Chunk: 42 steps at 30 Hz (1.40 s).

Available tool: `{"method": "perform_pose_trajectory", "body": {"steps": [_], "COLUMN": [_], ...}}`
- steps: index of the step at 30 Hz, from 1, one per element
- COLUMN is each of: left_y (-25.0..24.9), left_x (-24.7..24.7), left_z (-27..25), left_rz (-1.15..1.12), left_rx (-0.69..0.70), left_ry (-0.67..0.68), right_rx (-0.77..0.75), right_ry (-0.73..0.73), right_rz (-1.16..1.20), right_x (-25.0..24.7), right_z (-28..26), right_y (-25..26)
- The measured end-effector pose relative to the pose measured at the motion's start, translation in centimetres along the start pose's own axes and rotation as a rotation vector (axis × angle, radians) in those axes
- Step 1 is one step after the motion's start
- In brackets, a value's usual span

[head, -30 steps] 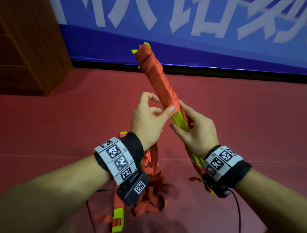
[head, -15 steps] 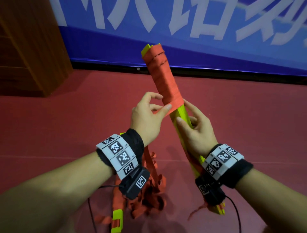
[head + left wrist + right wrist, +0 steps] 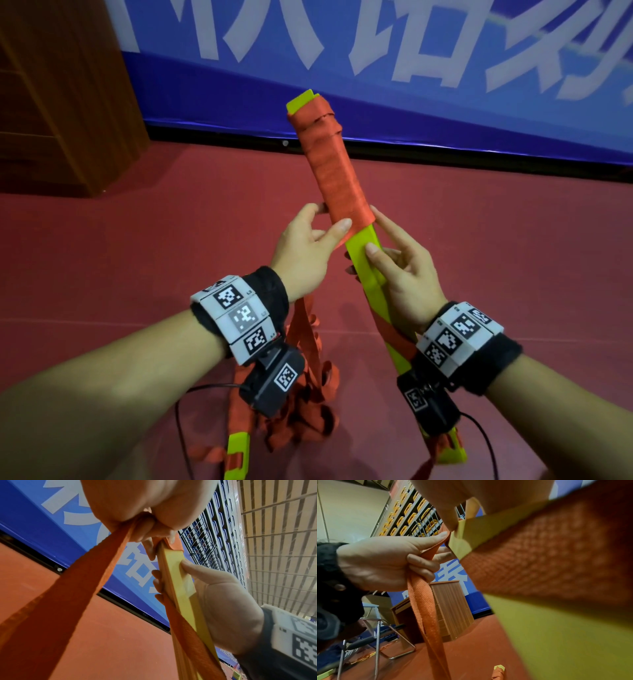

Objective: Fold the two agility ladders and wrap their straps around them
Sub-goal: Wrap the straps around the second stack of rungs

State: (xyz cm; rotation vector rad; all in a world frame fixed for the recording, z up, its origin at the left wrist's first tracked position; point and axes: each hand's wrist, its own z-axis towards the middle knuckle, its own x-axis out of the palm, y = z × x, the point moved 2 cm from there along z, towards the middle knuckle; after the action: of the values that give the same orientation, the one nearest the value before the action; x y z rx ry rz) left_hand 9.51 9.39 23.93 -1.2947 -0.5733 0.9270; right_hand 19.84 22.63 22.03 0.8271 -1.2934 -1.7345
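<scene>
A folded bundle of yellow-green rungs (image 3: 364, 260) stands tilted between my hands, its upper half wound in orange strap (image 3: 334, 171). My left hand (image 3: 308, 246) pinches the strap (image 3: 96, 569) against the bundle at the lower edge of the winding, thumb on top. The loose strap runs down from that hand (image 3: 423, 601). My right hand (image 3: 400, 270) grips the bare rungs (image 3: 180, 577) just below, thumb on the front face, index finger stretched up along the winding. On the floor below my left wrist lies a pile of orange strap (image 3: 301, 404) with a yellow-green rung (image 3: 236, 452).
Red floor (image 3: 137, 257) all round. A blue banner wall (image 3: 411, 85) runs across the back. A wooden cabinet (image 3: 61, 96) stands at the far left. A folding chair (image 3: 376, 635) shows in the right wrist view.
The bundle has swung more upright and turned, showing its flat yellow-green face. My right hand shifted its hold on the rungs, index finger now stretched upward. My left hand stayed pinching the strap.
</scene>
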Motion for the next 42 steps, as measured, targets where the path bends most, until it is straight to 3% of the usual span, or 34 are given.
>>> {"method": "perform_pose_trajectory", "body": {"steps": [2, 6, 11, 24, 31, 36, 42], "left_y": [0.0, -0.2, -0.2, -1.5, -2.1, -2.9, -3.1], "left_x": [-0.2, -0.3, 0.2, -0.1, -0.6, -0.8, -1.1], "left_z": [-0.1, -0.2, -0.7, -0.9, -1.2, -1.4, -1.3], "left_rz": [-0.043, -0.057, -0.041, 0.092, 0.084, 0.144, 0.154], "left_rx": [0.003, 0.021, 0.0, -0.011, 0.008, 0.109, 0.172], "left_ry": [0.037, -0.014, -0.125, -0.207, -0.203, -0.182, -0.156], "right_rx": [0.016, 0.042, -0.014, -0.099, -0.162, -0.185, -0.167], "right_ry": [0.016, 0.047, 0.097, -0.095, -0.097, -0.096, -0.02], "right_rz": [0.026, 0.031, -0.358, -0.885, -0.766, -0.703, -0.458], "right_x": [0.1, 0.4, 0.6, -0.2, -0.5, -0.5, 0.1], "right_z": [-0.1, -0.1, -0.4, -0.8, -0.8, -0.4, -0.3], "right_y": [0.2, 0.5, -0.1, 1.6, 1.3, 0.8, 1.2]}}
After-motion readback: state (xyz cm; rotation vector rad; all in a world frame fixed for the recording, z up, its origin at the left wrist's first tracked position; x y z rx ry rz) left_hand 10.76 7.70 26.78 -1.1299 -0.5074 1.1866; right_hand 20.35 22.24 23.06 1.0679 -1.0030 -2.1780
